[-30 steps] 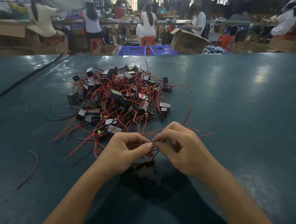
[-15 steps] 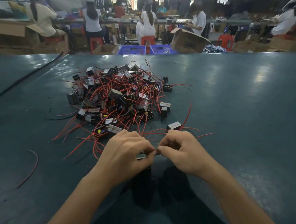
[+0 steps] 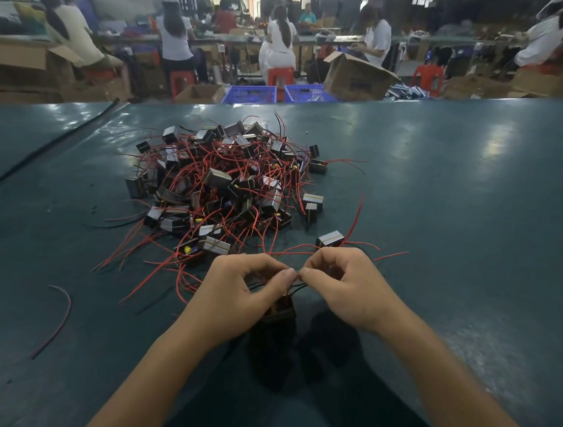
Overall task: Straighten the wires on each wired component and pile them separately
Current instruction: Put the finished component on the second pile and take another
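A tangled heap of small black wired components [image 3: 225,184] with red leads lies on the dark green table [image 3: 462,213]. In front of it my left hand [image 3: 240,296] and my right hand [image 3: 345,286] meet thumb to thumb, each pinching the thin wires of one dark wired component [image 3: 280,311] that hangs just below and between them. Its body is partly hidden by my left hand. One more component [image 3: 330,239] with a red lead lies apart, just beyond my right hand.
A loose red wire [image 3: 54,319] curves on the table at the left. A black cable [image 3: 43,150] runs along the far left. Beyond the table's far edge sit cardboard boxes [image 3: 356,75], blue crates [image 3: 251,94] and seated people.
Both hands stayed together near the heap. The held component hung below them, was hidden half a second ago, and hangs in sight again now. A separate component appeared beyond my right hand.
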A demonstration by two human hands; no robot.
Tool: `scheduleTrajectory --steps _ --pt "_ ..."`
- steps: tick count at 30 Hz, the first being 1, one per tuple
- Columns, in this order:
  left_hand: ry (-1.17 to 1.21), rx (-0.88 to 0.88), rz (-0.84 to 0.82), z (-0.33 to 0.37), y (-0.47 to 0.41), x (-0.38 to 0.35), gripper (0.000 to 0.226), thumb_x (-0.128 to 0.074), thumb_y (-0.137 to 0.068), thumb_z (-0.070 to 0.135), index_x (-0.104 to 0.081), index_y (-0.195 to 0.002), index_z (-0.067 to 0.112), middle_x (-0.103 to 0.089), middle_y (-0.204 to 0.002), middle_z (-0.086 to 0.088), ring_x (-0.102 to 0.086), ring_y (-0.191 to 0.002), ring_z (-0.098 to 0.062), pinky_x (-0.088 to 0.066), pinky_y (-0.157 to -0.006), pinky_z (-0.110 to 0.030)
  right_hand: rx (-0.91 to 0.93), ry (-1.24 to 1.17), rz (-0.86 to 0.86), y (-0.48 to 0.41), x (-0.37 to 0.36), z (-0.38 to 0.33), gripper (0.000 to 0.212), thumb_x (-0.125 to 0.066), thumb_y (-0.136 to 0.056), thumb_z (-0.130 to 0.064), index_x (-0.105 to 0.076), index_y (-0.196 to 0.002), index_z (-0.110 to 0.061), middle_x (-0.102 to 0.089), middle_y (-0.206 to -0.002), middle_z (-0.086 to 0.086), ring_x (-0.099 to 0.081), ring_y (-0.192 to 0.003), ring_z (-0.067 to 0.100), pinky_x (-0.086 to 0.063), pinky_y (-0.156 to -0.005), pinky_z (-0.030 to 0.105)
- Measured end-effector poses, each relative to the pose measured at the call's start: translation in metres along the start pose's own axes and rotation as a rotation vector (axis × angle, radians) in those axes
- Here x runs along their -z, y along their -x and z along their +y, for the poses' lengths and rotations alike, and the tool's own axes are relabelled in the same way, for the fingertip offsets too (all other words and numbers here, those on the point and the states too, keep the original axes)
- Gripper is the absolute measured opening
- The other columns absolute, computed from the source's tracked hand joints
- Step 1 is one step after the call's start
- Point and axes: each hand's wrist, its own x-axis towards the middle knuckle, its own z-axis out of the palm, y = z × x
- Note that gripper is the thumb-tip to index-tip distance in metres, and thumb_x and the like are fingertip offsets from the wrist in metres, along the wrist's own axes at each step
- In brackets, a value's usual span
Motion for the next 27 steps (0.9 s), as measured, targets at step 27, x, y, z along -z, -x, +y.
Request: scheduleTrajectory --steps 27 --pt "0.234 0.227 -0.022 0.0006 -0.0024 -0.0040 0.008 -0.070 -0.086 0.013 -0.073 -0.084 0.020 -0.076 -0.080 0.005 -0.072 -0.077 -0.008 -0.054 -0.071 -0.016 0.427 0.225 0.049 -0.0017 0.0076 0.0084 0.012 -0.076 -0.082 -0.013 -0.078 -0.094 -0.015 -0.066 -0.084 -0.006 -0.060 -0.074 0.008 -0.051 -0.064 0.031"
